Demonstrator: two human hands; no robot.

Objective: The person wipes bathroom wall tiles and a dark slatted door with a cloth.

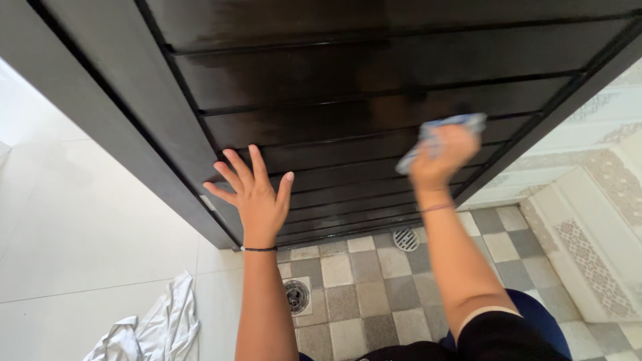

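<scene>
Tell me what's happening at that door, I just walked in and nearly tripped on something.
A person presses the right hand, holding a blue cloth, against the dark slatted door. The left hand lies flat on the lower slats, fingers spread. A white cloth is crumpled on the floor to the left, and two floor drains sit in the checked tiles below.

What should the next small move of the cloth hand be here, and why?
Probably a sideways stroke along the slat it is on. The right hand presses a blue cloth against the dark slatted door, while the left hand lies flat and spread on a lower slat, bracing it. The slats run crosswise, so wiping along one seems the natural move.
</scene>
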